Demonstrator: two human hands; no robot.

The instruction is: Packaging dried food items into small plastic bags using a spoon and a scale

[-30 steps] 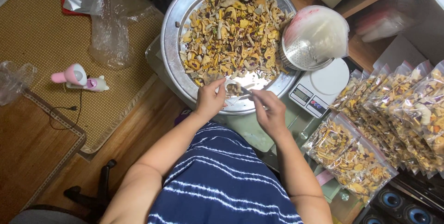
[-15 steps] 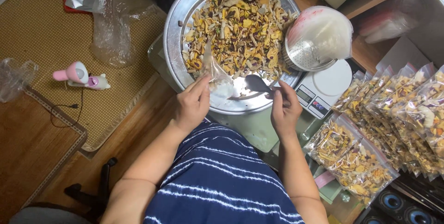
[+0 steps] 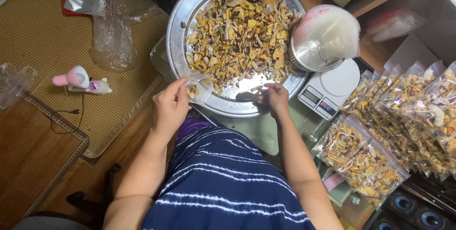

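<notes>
Left hand [image 3: 170, 108]: pinching open a clear bag [image 3: 197, 86] at the tray's near rim.
Right hand [image 3: 274, 99]: closed around a spoon [image 3: 247, 96].
Tray [image 3: 176, 45]: round metal, holding mixed dried chips [image 3: 237, 28].

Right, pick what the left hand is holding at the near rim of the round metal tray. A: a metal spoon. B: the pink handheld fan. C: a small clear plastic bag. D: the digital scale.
C: the left hand pinches a small clear plastic bag open at the near rim of the metal tray; the pink fan lies apart on the mat, and the spoon is in the right hand.
</notes>
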